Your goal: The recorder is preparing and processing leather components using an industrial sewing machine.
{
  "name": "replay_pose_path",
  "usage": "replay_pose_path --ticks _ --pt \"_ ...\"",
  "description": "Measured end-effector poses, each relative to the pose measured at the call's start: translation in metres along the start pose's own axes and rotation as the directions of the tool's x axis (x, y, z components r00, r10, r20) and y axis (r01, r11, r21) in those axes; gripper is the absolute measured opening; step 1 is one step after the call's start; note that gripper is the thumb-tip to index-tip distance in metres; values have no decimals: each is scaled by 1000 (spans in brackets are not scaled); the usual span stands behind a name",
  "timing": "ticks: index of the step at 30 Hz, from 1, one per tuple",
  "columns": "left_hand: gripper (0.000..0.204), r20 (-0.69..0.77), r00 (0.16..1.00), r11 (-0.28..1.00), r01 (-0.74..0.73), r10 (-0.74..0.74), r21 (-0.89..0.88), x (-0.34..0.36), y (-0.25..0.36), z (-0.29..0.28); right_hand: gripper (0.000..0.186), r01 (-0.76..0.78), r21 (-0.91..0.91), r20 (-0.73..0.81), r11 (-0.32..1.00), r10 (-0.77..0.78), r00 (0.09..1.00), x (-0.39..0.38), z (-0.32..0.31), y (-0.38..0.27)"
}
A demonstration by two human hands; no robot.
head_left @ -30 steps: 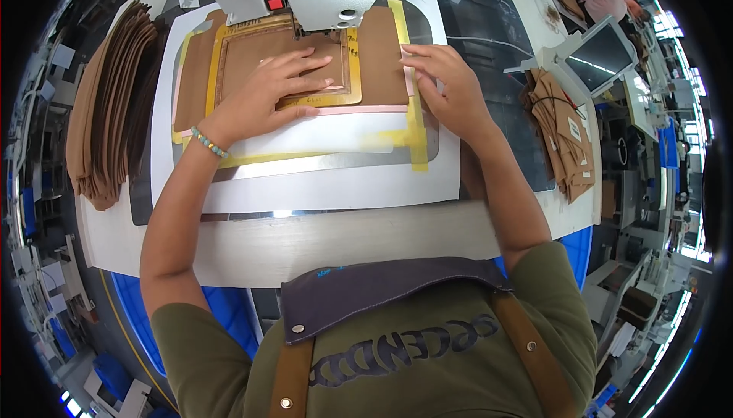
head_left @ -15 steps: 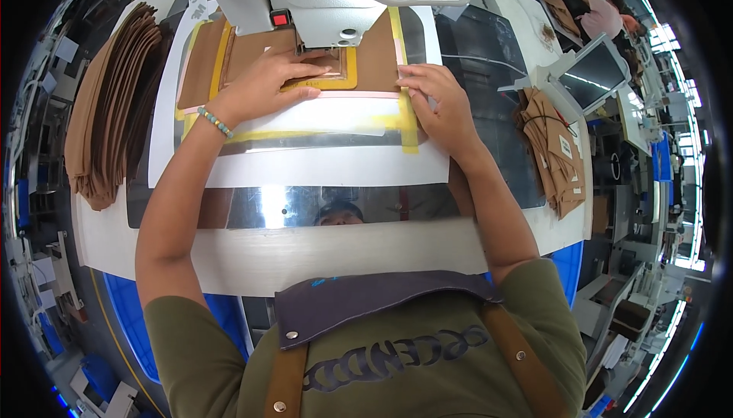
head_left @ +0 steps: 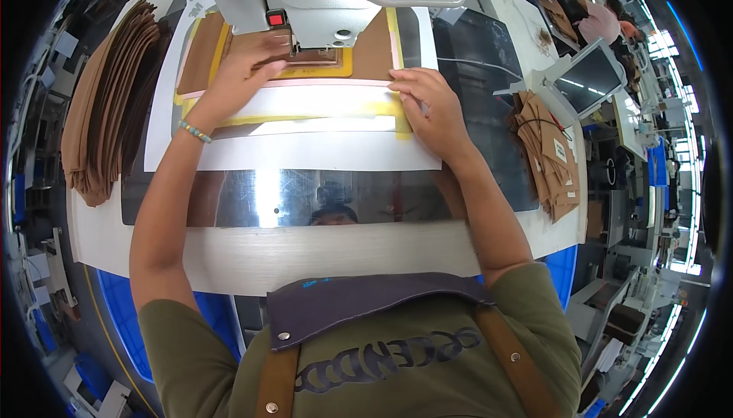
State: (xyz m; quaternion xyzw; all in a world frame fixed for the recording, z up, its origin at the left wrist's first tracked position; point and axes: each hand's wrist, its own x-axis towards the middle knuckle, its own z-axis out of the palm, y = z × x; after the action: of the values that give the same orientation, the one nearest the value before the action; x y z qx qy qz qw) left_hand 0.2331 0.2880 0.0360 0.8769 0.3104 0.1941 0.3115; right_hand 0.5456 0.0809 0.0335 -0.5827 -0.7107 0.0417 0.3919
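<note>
A brown fabric piece (head_left: 372, 55) lies on a white sheet (head_left: 305, 154) edged with yellow tape, under the head of a white sewing machine (head_left: 305, 13). A yellow frame (head_left: 328, 72) sits on the fabric near the needle area. My left hand (head_left: 248, 74), with a beaded bracelet on the wrist, is over the left part of the frame, fingers spread and slightly blurred. At the right edge of the fabric and its pink-edged backing, my right hand (head_left: 429, 105) rests its fingertips, thumb apart, gripping nothing. The machine head hides part of the fabric.
A tall pile of brown fabric pieces (head_left: 107, 105) stands at the left. On the right are a bundle of brown pieces (head_left: 550, 158) and a tilted screen (head_left: 592, 74). A shiny metal plate (head_left: 305, 200) crosses the near side. Blue bins (head_left: 126, 319) are below the table.
The white sheet with the fabric and frame has slid away from me under the machine head. My left hand has drawn back to the left, off the frame's middle; my right hand has stayed with the edge.
</note>
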Motion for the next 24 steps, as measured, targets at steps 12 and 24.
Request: replay_pose_path --ticks 12,24 --pt "53 -301 939 753 320 -169 575 -62 -140 -78 21 250 -1 199 968 -244 949 -10 -3 -39" --pt "54 -239 968 641 227 -70 733 -60 -126 -71 19 218 -180 239 959 -173 956 1 -55 -17"
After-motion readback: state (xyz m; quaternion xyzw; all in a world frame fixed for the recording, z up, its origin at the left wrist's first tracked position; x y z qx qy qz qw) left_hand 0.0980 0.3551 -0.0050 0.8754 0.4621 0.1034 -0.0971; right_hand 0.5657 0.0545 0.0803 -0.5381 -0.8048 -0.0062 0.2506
